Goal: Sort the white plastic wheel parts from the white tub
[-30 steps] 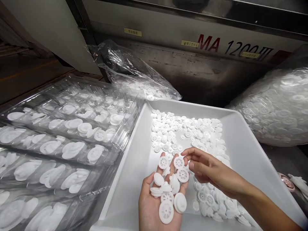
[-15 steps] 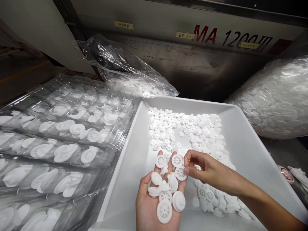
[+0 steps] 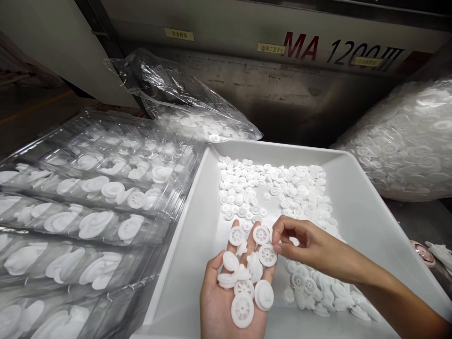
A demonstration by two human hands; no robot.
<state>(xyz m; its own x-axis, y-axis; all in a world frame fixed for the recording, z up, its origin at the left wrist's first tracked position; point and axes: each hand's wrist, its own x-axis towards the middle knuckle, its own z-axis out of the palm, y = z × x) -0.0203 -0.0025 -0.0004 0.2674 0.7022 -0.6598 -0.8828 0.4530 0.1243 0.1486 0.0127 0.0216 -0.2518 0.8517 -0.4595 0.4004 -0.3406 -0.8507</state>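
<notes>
My left hand [image 3: 229, 301] lies palm up over the pale grey tray [image 3: 356, 207], bearing several white plastic gears [image 3: 242, 309]. Some show spoked faces, others lie on edge or turned over. At its fingertips, my right hand [image 3: 300, 242] is closed in a pinch at the edge of a spoked white plastic gear [image 3: 267, 254], which still rests against the left fingers. Beneath and beyond both hands, loose white gears [image 3: 307, 188] are spread along the tray's back and right side.
Stacked clear plastic trays [image 3: 141, 226] with white parts in their compartments stand on the left. A clear bag [image 3: 197, 99] of white parts lies behind the tray. A fuller bag [image 3: 413, 141] bulges at right. A machine panel [image 3: 226, 28] spans the back.
Very little differs. My right hand stays at the same gear, its wrist and fingers shifted slightly, and the gears on my left palm keep their arrangement.
</notes>
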